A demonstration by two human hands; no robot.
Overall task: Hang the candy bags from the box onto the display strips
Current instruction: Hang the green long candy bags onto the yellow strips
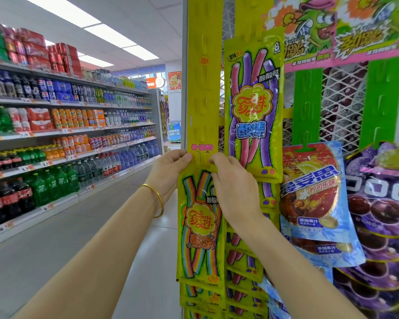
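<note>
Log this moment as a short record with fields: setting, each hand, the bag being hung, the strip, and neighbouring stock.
setting: shop aisle, drinks shelves on the left
left hand: pinches the top left corner of the rainbow candy bag
right hand: pinches the bag's top right corner, at the strip
bag: upright, top edge against the yellow display strip; whether it is hooked cannot be told
strip above bag: bare tabs
below bag: more rainbow bags hang overlapped
neighbours: purple candy bag on the next yellow strip, blue bag on a green strip
</note>
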